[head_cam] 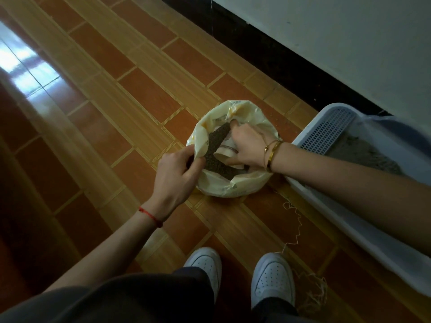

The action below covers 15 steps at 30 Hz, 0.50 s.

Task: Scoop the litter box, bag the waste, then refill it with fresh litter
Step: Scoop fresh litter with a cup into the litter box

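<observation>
Left grip (pixel 178 170): fingers curled, pinching the rim of the bag (pixel 233 187) at the bag's 9 o'clock and holding the mouth open. Right grip (pixel 247 145): reaches in from 3 o'clock, fingers wrapped round a white cup (pixel 224 152), mouth of the cup facing 9. How firmly it's held I can't tell, since the palm side is hidden.

The bag sits on the floor (pixel 116 101), centre of view, with dark litter (pixel 215 145) inside. The cup lies on that litter, touching it. Litter box (pixel 326 132) is just beside the bag at its 3 o'clock, against the wall, with grey litter (pixel 363 152) in it.

My read: this is the refill step, scooping fresh litter out of the bag.

Risks:
- The bag is soft and only pinched at one spot. A hard dig could fold the rim in or tip the bag, putting litter on the floor.
- An overfilled cup could spill in the gap between bag and box during the carry towards 3.
- Loose string (pixel 296 224) on the floor at 5 o'clock of the bag, near the feet, is a snag hazard.
</observation>
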{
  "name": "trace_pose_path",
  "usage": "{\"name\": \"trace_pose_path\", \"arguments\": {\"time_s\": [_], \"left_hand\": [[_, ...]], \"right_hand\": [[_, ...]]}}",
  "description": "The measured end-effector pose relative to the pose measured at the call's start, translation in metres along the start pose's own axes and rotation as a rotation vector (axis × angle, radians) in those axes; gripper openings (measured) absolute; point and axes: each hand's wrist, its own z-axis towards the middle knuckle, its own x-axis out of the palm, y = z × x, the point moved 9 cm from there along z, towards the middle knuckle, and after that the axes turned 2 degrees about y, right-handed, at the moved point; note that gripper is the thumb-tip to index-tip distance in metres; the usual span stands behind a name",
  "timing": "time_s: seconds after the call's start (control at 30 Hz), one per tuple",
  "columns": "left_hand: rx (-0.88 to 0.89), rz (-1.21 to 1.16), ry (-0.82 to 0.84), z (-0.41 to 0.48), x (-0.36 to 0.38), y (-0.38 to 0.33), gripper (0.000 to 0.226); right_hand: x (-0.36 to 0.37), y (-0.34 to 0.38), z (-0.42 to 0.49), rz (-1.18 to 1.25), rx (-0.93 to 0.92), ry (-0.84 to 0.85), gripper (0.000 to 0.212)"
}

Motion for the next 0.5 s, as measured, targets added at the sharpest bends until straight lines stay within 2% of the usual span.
{"name": "trace_pose_path", "arguments": {"time_s": [0.13, 0.33, 0.5], "left_hand": [[-0.002, -0.006, 0.009, 0.001, -0.001, -0.001, 0.025], [-0.006, -0.006, 0.005, 0.002, -0.003, -0.001, 0.025], [-0.019, -0.008, 0.012, 0.003, -0.001, 0.005, 0.028]], "right_hand": [[-0.001, -0.001, -0.003, 0.002, 0.076, 0.051, 0.082], [0.0, -0.001, -0.009, -0.057, 0.153, 0.122, 0.082], [-0.003, -0.005, -0.011, 0.013, 0.215, 0.156, 0.084]]}}
